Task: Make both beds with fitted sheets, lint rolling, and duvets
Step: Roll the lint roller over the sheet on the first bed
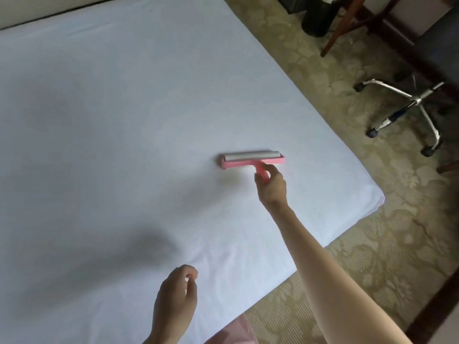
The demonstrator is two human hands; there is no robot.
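Note:
A white fitted sheet (124, 120) covers the bed and lies smooth, with a few small wrinkles near the front edge. A pink lint roller (250, 161) with a grey roll rests flat on the sheet, right of the bed's middle. My right hand (270, 184) reaches out over the sheet and grips the roller's pink handle. My left hand (176, 299) hovers over the near edge of the bed with fingers loosely curled, holding nothing.
Patterned beige carpet (372, 244) lies to the right of the bed. An office chair's chrome wheeled base (412, 105) stands at the right, a black bin (320, 16) and wooden furniture legs (332, 38) at the top right. The bed's corner (377, 197) points right.

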